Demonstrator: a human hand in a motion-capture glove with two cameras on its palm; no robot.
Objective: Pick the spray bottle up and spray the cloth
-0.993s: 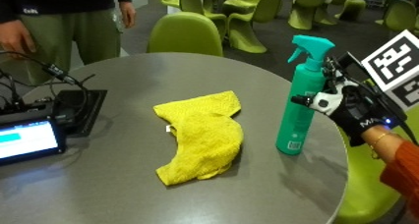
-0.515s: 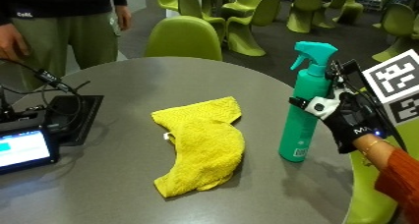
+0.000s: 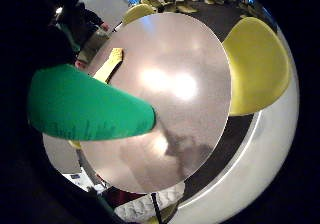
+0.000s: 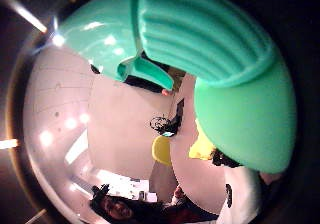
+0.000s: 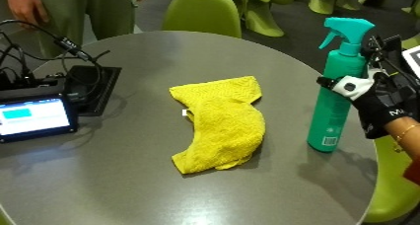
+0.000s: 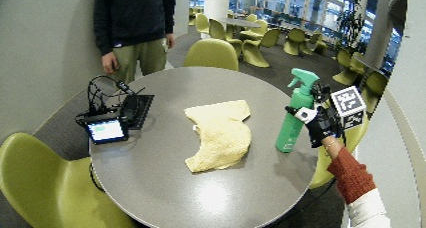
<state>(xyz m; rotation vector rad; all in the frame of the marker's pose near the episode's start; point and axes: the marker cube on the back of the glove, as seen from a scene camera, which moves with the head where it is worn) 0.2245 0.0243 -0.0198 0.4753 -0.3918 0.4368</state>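
One round table [image 5: 131, 185] carries one yellow cloth [image 5: 220, 124] at frame centre and one green spray bottle [image 5: 334, 101] standing at the right edge. The gloved right hand [image 5: 380, 106] curls round the bottle's side. The bottle looks unlifted; lifting and spraying remain.

Bare bench [image 5: 197, 47] between spray bottle [image 5: 336, 99] and yellow cloth [image 5: 220, 121]: open passage. Screen [image 5: 33, 117] and cables [image 5: 46, 37] crowd the far edge, well apart from cloth.
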